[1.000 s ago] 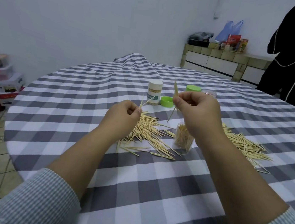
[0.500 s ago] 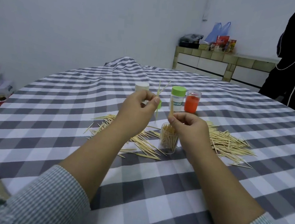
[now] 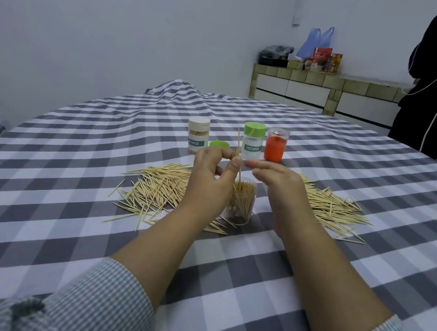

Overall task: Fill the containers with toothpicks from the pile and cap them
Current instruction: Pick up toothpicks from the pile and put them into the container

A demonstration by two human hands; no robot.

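Fingers of the left hand (image 3: 212,175) pinch two upright toothpicks (image 3: 238,154) over the open container (image 3: 242,201), probably aligned for dropping in. Right hand (image 3: 278,183) hovers just right, fingers relaxed and empty; piles (image 3: 159,185) flank the container.

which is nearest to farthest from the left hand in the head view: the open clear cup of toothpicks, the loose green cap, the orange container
1. Open clear plastic cup of toothpicks, just right of the left hand and below the toothpick it pinches.
2. Loose green cap, on the cloth just beyond the hand.
3. Orange container, farther back and to the right.
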